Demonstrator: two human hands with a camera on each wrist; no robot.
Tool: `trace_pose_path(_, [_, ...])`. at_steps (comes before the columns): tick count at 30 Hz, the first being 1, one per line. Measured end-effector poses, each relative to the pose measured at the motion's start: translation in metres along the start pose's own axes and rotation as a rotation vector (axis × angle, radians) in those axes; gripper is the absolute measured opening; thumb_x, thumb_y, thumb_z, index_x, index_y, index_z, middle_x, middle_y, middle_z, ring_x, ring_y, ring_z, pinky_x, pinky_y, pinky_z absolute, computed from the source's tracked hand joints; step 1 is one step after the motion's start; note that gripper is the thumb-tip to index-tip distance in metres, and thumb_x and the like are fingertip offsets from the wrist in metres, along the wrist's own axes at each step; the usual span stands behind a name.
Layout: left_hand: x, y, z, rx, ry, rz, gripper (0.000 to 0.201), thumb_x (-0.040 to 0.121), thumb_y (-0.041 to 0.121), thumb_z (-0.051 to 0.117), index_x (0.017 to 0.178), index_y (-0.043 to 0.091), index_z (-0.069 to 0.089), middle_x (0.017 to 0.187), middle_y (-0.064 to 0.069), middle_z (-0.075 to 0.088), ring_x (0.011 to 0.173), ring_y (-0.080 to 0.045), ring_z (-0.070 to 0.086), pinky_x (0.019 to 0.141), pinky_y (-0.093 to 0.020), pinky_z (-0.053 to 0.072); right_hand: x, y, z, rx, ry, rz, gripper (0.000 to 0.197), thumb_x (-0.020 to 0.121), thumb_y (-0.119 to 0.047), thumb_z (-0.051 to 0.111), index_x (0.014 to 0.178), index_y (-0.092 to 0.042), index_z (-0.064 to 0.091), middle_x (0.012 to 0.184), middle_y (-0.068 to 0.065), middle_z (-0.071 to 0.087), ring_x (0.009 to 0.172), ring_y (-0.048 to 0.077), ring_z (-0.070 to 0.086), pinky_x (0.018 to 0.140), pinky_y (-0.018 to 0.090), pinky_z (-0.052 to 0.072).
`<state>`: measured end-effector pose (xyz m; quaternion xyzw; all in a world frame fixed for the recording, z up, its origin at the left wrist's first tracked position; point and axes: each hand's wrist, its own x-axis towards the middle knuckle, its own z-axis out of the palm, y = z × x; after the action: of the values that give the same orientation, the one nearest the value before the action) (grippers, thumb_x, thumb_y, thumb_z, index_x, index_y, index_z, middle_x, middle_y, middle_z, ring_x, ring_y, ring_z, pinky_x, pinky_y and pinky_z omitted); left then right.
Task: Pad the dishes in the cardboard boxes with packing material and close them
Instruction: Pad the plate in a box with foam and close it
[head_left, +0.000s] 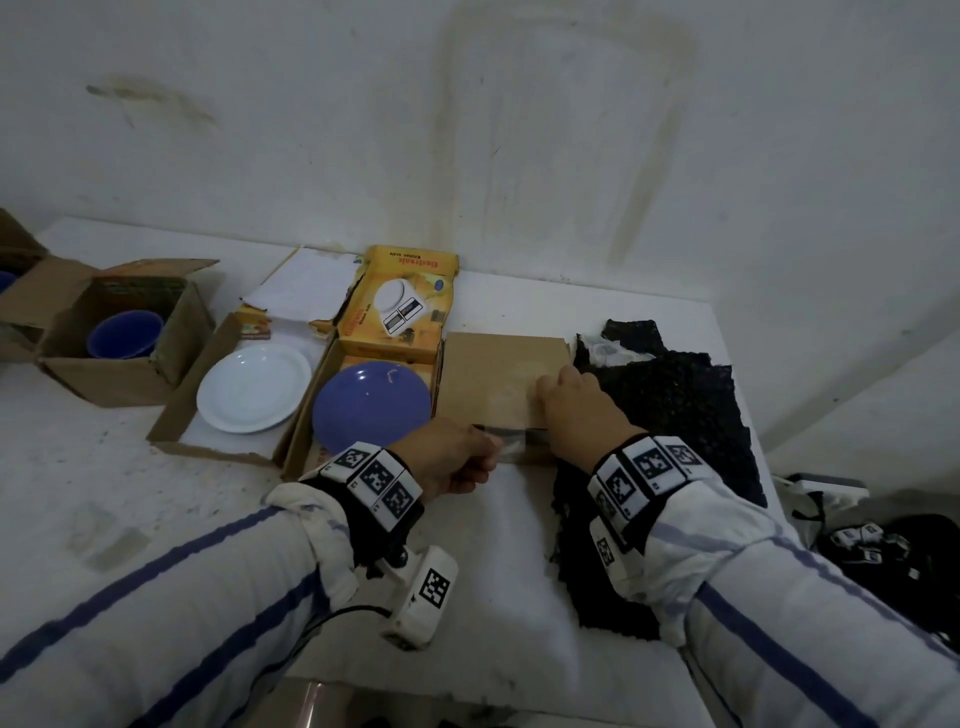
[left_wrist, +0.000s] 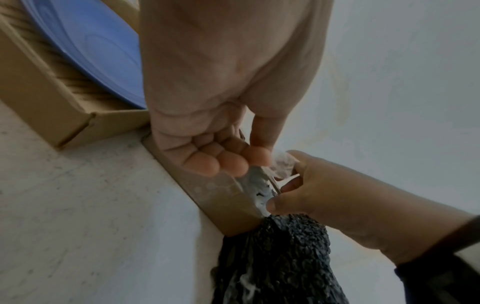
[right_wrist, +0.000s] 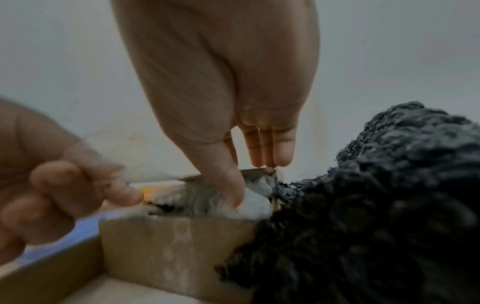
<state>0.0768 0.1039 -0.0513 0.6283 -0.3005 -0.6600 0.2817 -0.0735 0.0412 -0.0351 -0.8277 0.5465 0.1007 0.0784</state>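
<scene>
Both hands meet at my closed brown cardboard box (head_left: 501, 387): left hand (head_left: 457, 460) pinches clear tape (right_wrist: 145, 174); right hand (head_left: 579, 410) presses flat, thumb on grey padding visible only in the wrist views.

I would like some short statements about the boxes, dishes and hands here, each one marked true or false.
1. The white plate lies in an open box. True.
2. The blue plate is covered with padding. False: it lies bare.
3. The right hand rests on the brown box lid. True.
4. The black padding sheet lies left of the boxes. False: it lies to the right.
5. The left hand pinches clear film at the box front. True.
</scene>
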Motion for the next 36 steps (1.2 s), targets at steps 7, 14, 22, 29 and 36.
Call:
trace_pose_path(7, [0.007,0.001,-0.006,0.078,0.026,0.034,0.012,0.092,0.011,0.057,0.081,0.013,0.057,0.064,-0.004,0.054,0.058,-0.013,0.050,0.056,-0.023,0.040,0.001,-0.011,0.013,-0.121,0.117,-0.063,0.033,0.090,-0.001,0.038,0.122,-0.007,0.041,0.122,0.015,0.042,0.114,0.035,0.042,0.086,0.038,0.048])
trace_pose_path(14, [0.014,-0.002,-0.009,0.139,0.002,0.060,0.013,0.093,0.010,0.056,0.081,0.014,0.056,0.066,-0.005,0.055,0.059,-0.013,0.051,0.057,-0.023,0.041,0.005,-0.003,0.005,-0.039,0.037,-0.053,0.034,0.087,0.000,0.042,0.120,-0.008,0.042,0.121,0.015,0.040,0.114,0.032,0.041,0.082,0.038,0.047])
trace_pose_path(22, [0.016,-0.004,-0.010,0.179,-0.007,0.072,0.012,0.092,0.011,0.057,0.080,0.012,0.056,0.066,-0.005,0.056,0.059,-0.013,0.052,0.055,-0.022,0.041,0.002,-0.001,0.006,-0.071,0.009,-0.104,0.034,0.088,0.003,0.040,0.121,-0.008,0.041,0.121,0.015,0.040,0.114,0.033,0.041,0.082,0.040,0.047])
trace_pose_path(29, [0.023,-0.013,-0.010,0.249,0.024,0.074,0.016,0.092,0.013,0.059,0.077,0.012,0.053,0.065,-0.005,0.057,0.056,-0.014,0.051,0.051,-0.022,0.039,0.011,-0.014,0.007,-0.032,-0.053,-0.139,0.030,0.088,-0.006,0.051,0.117,-0.006,0.049,0.118,0.014,0.046,0.110,0.031,0.048,0.086,0.039,0.046])
trace_pose_path(36, [0.024,-0.020,-0.011,0.247,0.060,0.055,0.021,0.090,0.020,0.063,0.073,0.013,0.053,0.071,-0.004,0.063,0.053,-0.014,0.049,0.049,-0.023,0.035,0.017,-0.017,0.019,0.024,-0.112,-0.252,0.034,0.091,-0.005,0.044,0.120,-0.011,0.059,0.118,0.012,0.048,0.109,0.031,0.051,0.091,0.034,0.046])
